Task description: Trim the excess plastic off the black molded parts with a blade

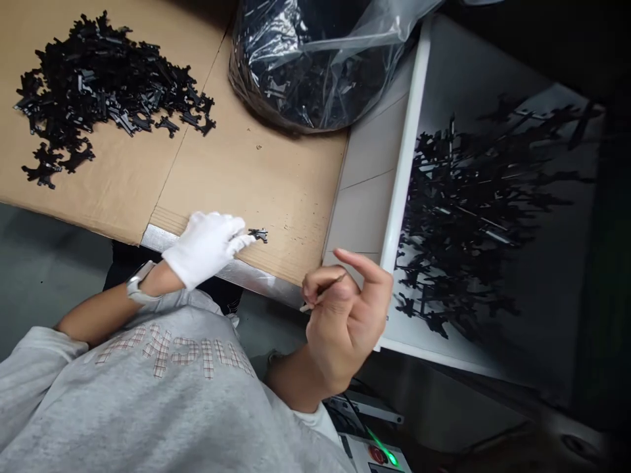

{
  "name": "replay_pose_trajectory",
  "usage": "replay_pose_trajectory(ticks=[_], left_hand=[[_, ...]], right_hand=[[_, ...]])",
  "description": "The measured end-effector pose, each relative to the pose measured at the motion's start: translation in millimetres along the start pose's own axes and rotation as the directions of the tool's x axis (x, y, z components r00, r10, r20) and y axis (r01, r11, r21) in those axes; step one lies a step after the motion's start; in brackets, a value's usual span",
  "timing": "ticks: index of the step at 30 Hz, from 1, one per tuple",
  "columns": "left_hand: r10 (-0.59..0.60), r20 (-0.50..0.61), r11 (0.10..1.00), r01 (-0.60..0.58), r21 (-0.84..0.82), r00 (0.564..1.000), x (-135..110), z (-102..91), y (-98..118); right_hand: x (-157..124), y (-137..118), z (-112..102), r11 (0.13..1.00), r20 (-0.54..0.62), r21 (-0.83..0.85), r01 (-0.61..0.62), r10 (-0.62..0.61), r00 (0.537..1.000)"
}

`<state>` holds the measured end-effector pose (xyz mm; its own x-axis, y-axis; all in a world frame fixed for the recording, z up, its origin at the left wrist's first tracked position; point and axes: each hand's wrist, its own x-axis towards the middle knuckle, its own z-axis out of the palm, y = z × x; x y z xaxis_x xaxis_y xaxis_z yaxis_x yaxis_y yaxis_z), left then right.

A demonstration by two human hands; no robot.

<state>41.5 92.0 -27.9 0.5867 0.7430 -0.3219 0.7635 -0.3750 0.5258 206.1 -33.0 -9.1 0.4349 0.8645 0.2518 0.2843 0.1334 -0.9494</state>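
Observation:
My left hand (pixel 206 246), in a white glove, rests at the front edge of the cardboard-covered table. Its thumb and fingers pinch one end of a small black part (pixel 259 234) with forked ends, which lies on the cardboard. To the right, my bare right hand (pixel 351 315) is raised with the palm up, fingers curled and the index finger stretched out. A thin stick-like tool (pixel 306 306) is gripped in it; a pale end pokes out, and most of it is hidden by the fingers.
A large pile of similar black parts (pixel 113 85) lies at the table's upper left. A clear plastic bag (pixel 315 79) with more parts stands at the back. On the right is a white-rimmed bin (pixel 407 171) holding many parts. Below, a machine shows a green light (pixel 392 458).

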Motion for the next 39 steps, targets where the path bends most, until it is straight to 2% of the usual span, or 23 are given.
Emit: replay_pose_trajectory(ticks=[2,6,8,10,12,15,18,20,22,25,28,32,35,37,39], left_hand=[[0.001,0.002,0.995,-0.001,0.105,1.000,18,9.0,9],[0.035,-0.038,0.985,-0.028,0.170,0.999,36,16.4,34],[0.046,-0.058,0.980,-0.034,0.194,0.997,35,11.3,40],[0.032,-0.072,0.976,-0.016,0.215,0.997,26,-2.3,34],[-0.022,-0.110,0.969,0.049,0.242,0.994,16,-24.0,13],[-0.151,-0.267,0.928,0.230,0.294,0.952,15,-62.7,-38],[-0.233,-0.364,0.861,0.365,0.353,0.902,36,-91.5,-84],[-0.236,-0.360,0.846,0.373,0.381,0.903,52,-100.7,-100],[-0.219,-0.328,0.848,0.345,0.402,0.919,62,-103.4,-106],[-0.183,-0.273,0.863,0.287,0.416,0.944,58,-100.8,-102],[-0.106,-0.229,0.892,0.195,0.408,0.968,37,-93.7,-88],[0.094,-0.116,0.938,-0.049,0.343,0.989,0,-75.4,-61],[0.266,-0.129,0.926,-0.216,0.309,0.955,-24,-60.1,-46],[0.367,-0.226,0.911,-0.300,0.283,0.902,-34,-52.8,-42],[0.400,-0.356,0.917,-0.368,0.156,0.845,-41,-48.2,-40]], right_hand=[[-1,2,-6,1.000,-0.025,-0.004,-0.017,0.017,1.000],[0,5,-7,0.999,0.005,0.037,-0.030,0.030,1.000],[2,5,-4,0.999,0.024,0.046,-0.029,0.028,0.999],[3,5,-4,0.999,0.026,0.044,-0.032,0.031,0.999],[4,6,-4,0.998,0.018,0.038,-0.042,0.041,0.999],[5,9,-4,0.998,0.023,0.032,-0.061,0.060,0.998],[5,12,2,0.997,0.074,0.040,-0.060,0.057,0.996],[6,13,7,0.998,0.127,0.041,-0.055,0.049,0.991],[6,13,9,0.998,0.168,0.038,-0.046,0.039,0.985],[5,12,8,0.999,0.181,0.041,-0.031,0.023,0.983],[4,12,11,0.996,0.174,0.069,-0.059,0.046,0.984],[10,14,40,0.977,0.206,0.156,-0.145,0.111,0.972],[19,14,66,0.978,0.227,0.140,-0.157,0.123,0.966],[23,13,76,0.982,0.224,0.126,-0.143,0.112,0.968],[22,10,79,0.985,0.205,0.133,-0.114,0.085,0.975]])
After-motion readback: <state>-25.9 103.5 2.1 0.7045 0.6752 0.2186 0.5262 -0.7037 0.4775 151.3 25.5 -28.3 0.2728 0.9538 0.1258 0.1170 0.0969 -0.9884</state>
